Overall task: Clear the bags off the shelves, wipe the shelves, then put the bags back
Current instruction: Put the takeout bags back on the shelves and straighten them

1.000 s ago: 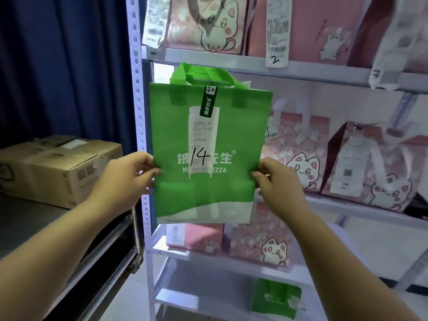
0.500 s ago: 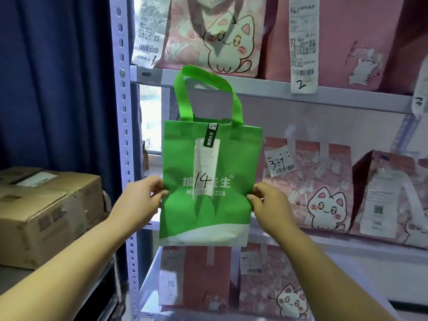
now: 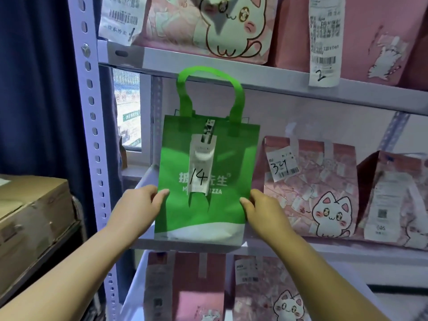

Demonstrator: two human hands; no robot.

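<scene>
While the left hand (image 3: 136, 209) and right hand (image 3: 264, 212) pinch the green bag (image 3: 203, 218), its receipt (image 3: 201, 167) hides some lettering (image 3: 221, 180).

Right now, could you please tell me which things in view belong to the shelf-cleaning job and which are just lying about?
Job: green bag, gripped at its sides by the left hand and right hand; pink cat bags; middle shelf.
Lying about: cardboard box; blue curtain.
</scene>
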